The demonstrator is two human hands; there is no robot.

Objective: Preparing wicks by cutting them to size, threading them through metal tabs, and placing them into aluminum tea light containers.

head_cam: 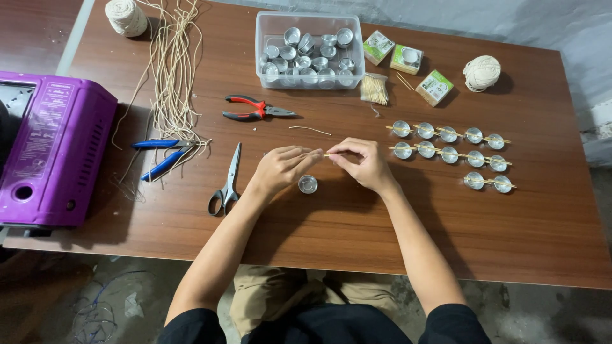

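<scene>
I see a brown wooden table [523, 242]. On its left edge sits a purple appliance [51, 153]. Near it lie blue-handled pliers [162, 156], steel scissors [226, 185], red-handled pliers [255, 109] and loose cords [172, 70]. Two balls of twine [126, 16] [482, 72] sit at the back.

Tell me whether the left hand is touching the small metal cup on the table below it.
Apart. The head view shows the left hand raised at a thin stick, with bare table between its fingers and the small metal cup.
</scene>
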